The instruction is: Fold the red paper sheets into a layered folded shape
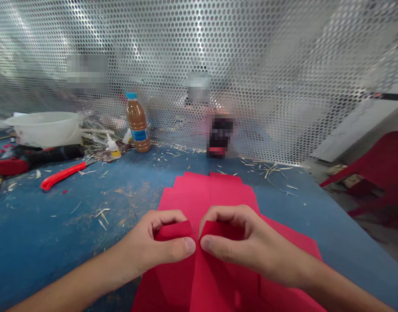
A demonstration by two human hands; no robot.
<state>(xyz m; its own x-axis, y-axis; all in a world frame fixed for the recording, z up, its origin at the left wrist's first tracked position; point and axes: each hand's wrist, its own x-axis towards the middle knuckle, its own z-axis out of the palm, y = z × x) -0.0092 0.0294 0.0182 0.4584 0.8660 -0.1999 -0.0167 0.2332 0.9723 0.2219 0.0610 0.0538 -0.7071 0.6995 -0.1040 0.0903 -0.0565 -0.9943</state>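
Left hand (148,245) and right hand (252,249) each pinching red paper (192,195), just apart on my feed, blue tabletop (72,229) beneath.

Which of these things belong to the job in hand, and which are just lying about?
In use:
red paper, pinched between thumb and fingers of both the left hand and right hand

Apparently just lying about:
brown-filled bottle
white tub
red-handled tool
small white bottle
black-and-red tool
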